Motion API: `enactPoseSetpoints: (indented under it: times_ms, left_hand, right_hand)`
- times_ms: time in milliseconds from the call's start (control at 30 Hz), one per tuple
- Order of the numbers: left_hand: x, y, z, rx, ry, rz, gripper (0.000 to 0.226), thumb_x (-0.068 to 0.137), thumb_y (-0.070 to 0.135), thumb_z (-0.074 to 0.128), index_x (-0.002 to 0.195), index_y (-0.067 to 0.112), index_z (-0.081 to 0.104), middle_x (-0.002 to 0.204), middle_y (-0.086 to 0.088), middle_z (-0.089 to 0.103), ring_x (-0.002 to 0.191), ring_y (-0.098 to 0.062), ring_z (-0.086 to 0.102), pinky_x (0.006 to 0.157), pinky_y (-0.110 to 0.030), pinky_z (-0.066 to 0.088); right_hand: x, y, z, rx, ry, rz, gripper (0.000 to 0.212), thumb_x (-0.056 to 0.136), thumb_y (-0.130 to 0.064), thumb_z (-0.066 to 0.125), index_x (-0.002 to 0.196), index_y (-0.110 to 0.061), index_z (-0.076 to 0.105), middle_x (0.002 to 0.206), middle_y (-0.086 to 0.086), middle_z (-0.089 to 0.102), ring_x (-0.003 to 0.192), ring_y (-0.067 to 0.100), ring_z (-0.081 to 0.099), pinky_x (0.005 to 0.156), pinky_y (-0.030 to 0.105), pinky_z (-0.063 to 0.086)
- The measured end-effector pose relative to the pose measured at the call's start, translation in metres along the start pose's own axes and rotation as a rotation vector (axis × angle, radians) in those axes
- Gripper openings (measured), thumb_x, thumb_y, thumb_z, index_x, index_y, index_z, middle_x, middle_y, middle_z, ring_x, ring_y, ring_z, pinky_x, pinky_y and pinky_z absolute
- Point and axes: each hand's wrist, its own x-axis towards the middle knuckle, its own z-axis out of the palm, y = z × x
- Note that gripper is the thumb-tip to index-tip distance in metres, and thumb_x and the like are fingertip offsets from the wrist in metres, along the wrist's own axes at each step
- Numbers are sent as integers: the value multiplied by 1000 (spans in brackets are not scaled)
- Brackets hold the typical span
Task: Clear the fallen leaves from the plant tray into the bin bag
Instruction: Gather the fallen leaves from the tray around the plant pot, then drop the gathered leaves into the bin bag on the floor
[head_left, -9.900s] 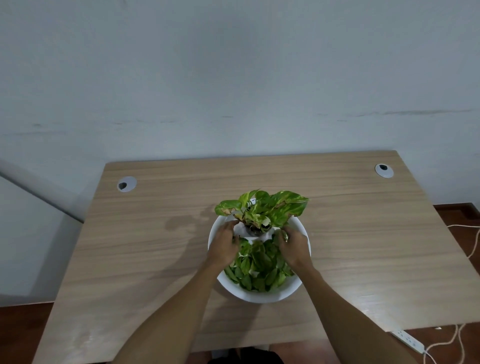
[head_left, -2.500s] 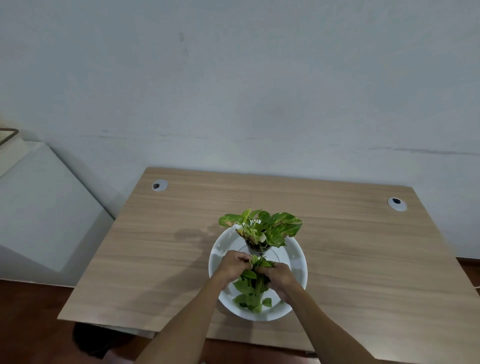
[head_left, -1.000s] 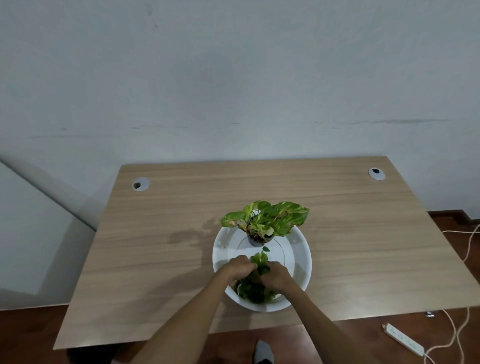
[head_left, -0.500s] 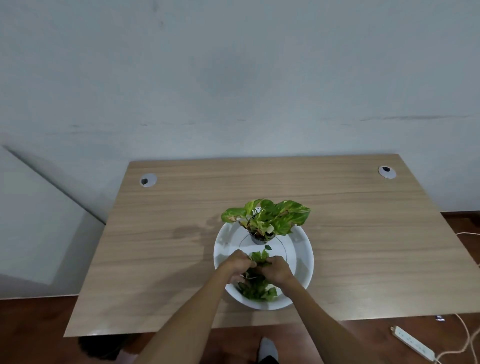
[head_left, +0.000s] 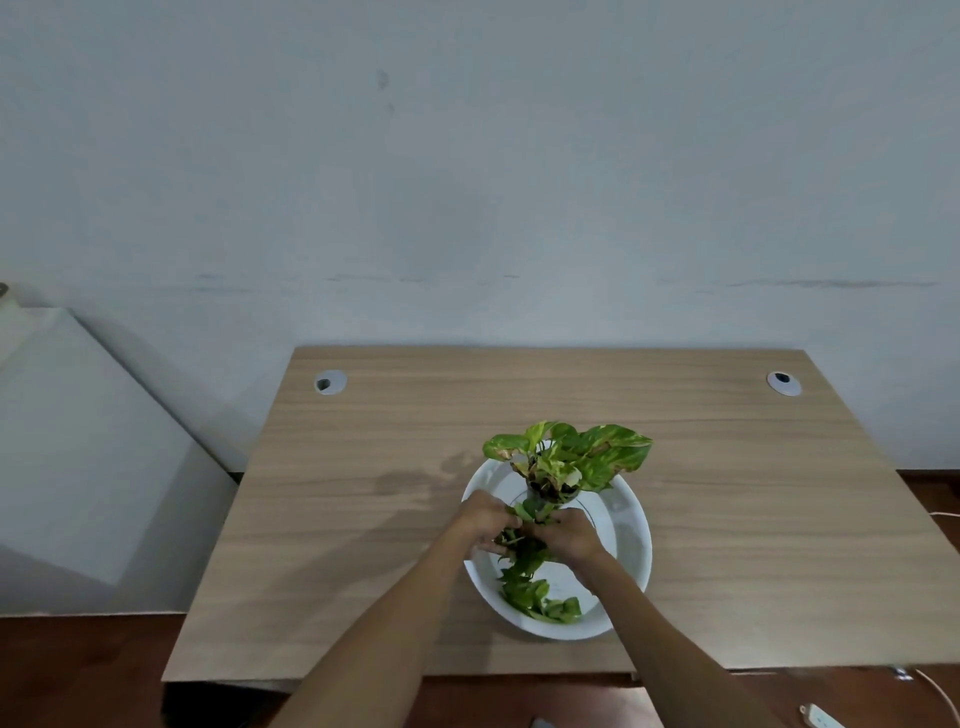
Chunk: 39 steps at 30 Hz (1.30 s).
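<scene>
A round white plant tray (head_left: 631, 540) sits on the wooden desk near its front edge. A small potted plant (head_left: 571, 460) with green and yellow leaves stands at the tray's far side. My left hand (head_left: 480, 522) and my right hand (head_left: 571, 535) meet above the tray's middle, together gripping a bunch of fallen leaves (head_left: 522, 540). A strand hangs down from the bunch. More loose leaves (head_left: 540, 600) lie at the tray's near side. No bin bag is in view.
The desk (head_left: 363, 519) has two cable grommets at its far corners (head_left: 330, 383) (head_left: 784, 383). A grey wall stands behind it. A white panel (head_left: 78, 457) leans at the left. A white power strip (head_left: 823, 721) lies on the dark floor at the lower right.
Both hands have gathered the leaves and risen slightly with a bunch, so the pile in the tray is smaller than before. The camera view has shifted left.
</scene>
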Motion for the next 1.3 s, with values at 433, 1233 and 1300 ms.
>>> enactPoseSetpoints:
  times_ms: [433, 1233, 1300]
  left_hand:
    - [-7, -9, -5, -15, 64, 102, 8, 87, 4, 64, 92, 1, 69, 108, -20, 67, 98, -31, 67, 74, -42, 62]
    - [-45, -36, -98, -29, 334, 182, 16, 78, 8, 67, 63, 12, 68, 77, -16, 70, 77, -32, 72, 64, -47, 61]
    - [-57, -44, -118, -50, 377, 188, 22, 81, 8, 66, 60, 15, 65, 78, -14, 69, 79, -31, 72, 65, -44, 62]
  right_hand:
    - [-17, -7, 15, 5, 125, -43, 12, 74, -22, 81, 77, -11, 79, 81, 12, 78, 85, 29, 73, 75, 41, 59]
    - [-17, -65, 107, -89, 62, -136, 32, 73, -24, 81, 54, -5, 63, 55, 9, 57, 57, 21, 56, 52, 36, 44]
    - [-18, -75, 129, -120, 38, -173, 26, 73, -24, 80, 62, -2, 70, 65, 11, 68, 67, 25, 65, 62, 42, 53]
